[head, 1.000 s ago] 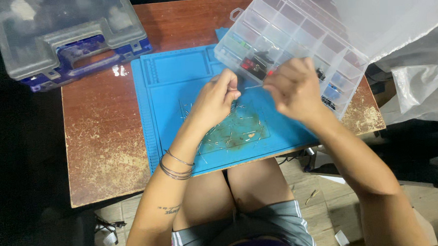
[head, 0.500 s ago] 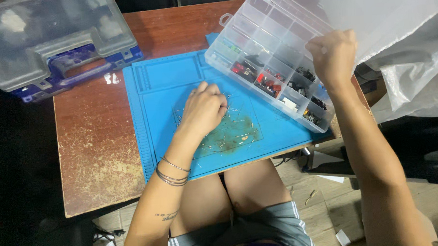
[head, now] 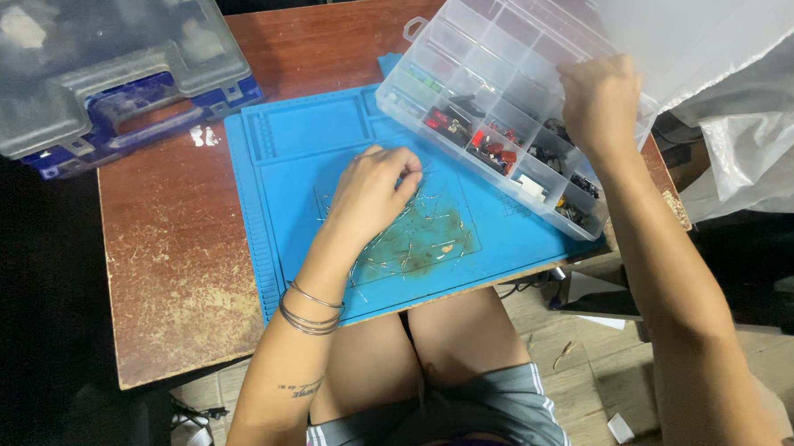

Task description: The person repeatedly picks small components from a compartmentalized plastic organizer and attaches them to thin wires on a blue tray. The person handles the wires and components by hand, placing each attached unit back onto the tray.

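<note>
1. The left hand [head: 373,190] rests on the blue rubber work mat [head: 287,165], its fingers curled together over a scatter of thin loose metal wire leads [head: 398,241] lying on the mat; whether it actually pinches one of them cannot be told, since the fingertips are tucked under.
2. The right hand [head: 601,103] is raised over the clear plastic compartment organiser box [head: 490,103], fingers drawn together in a loose fist at the far edge of the box, where its open translucent lid [head: 692,23] rises. What it grips, if anything, is hidden by the knuckles.
3. The organiser box sits at an angle on the mat's far right corner, with small red and black parts [head: 492,147] in several of its compartments (the rest look mostly bare).
4. Thin metal bangles [head: 310,309] circle the left wrist.
5. The mat lies on a worn reddish-brown wooden table [head: 167,260].
6. At the table's far left corner stands a grey and blue plastic carrying case [head: 105,75], closed, well apart from both hands.
7. A crumpled clear plastic bag [head: 760,154] hangs beside the table on the right.
</note>
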